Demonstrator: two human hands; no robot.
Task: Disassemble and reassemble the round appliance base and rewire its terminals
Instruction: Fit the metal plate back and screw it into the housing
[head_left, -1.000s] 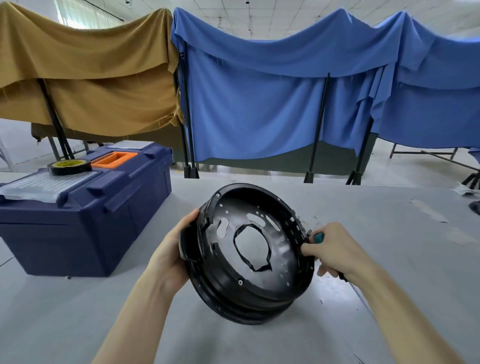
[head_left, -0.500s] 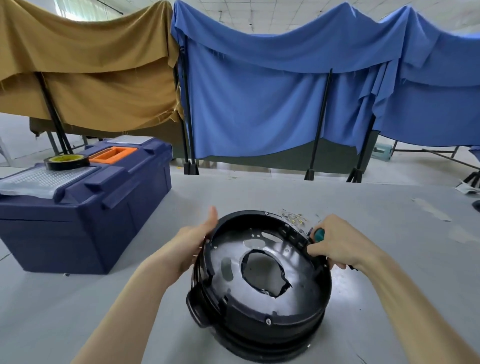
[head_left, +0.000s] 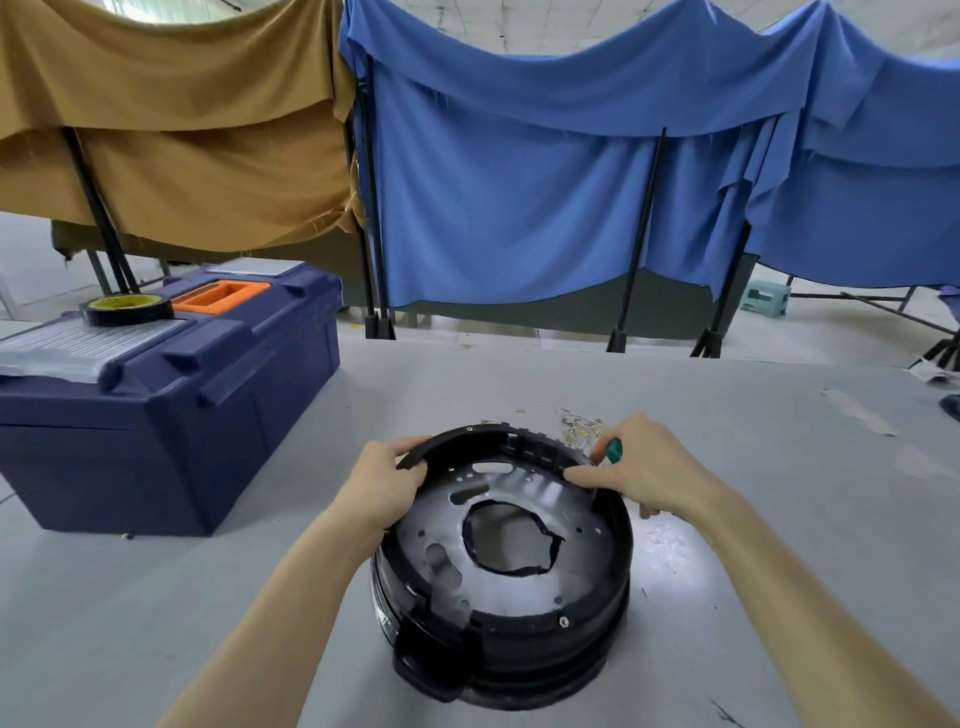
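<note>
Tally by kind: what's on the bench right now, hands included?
Round black plastic appliance base: 1
Dark blue plastic toolbox: 1
Black tape roll with yellow core: 1
Green-handled tool: 1
Pile of small loose metal parts: 1 (pieces too small to count)
Bare hands: 2 (left hand, right hand)
Total: 7

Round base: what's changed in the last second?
The round base tipped down from tilted on edge to lying flat on the table. The left hand shifted from its side to grip the far rim. The right hand stays at the right rim, holding the green-handled tool. Toolbox unmoved.
</note>
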